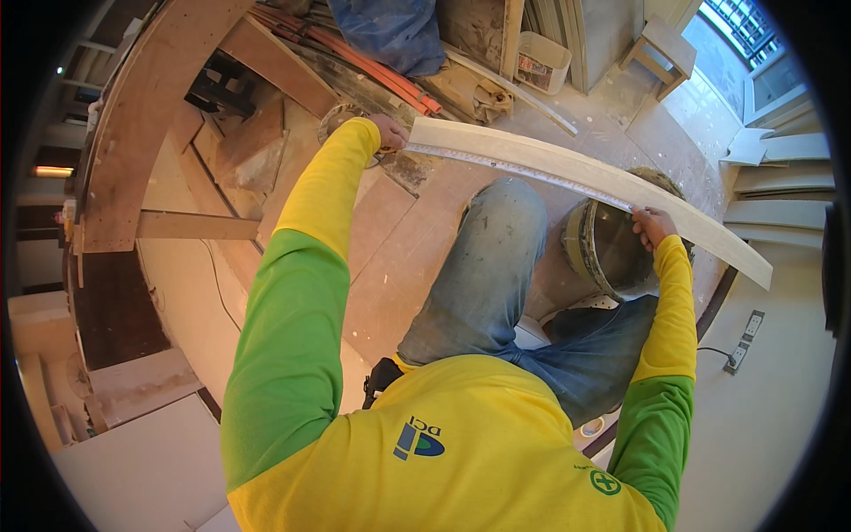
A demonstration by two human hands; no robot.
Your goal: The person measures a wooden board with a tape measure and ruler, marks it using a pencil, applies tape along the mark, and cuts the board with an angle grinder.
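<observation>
A long pale board [718, 232] spans the view at arm's length, with a silver measuring strip [514, 168] along its near edge. My left hand [390, 131] is closed at the left end of the board and strip; exactly what its fingertips hold is hard to make out. My right hand [651, 226] grips the strip against the board's near edge, right of centre. Under the board stands a large grimy bucket [587, 248], partly hidden by board, hand and my bent knee. My legs in jeans [479, 257] are below the board.
Wooden boards and framing [177, 226] fill the left. Orange pipes [372, 66], a blue sheet [386, 31], a white tub [542, 62] and a small stool [660, 58] are at the back. Stacked white boards [780, 213] and a power strip [745, 341] are at the right.
</observation>
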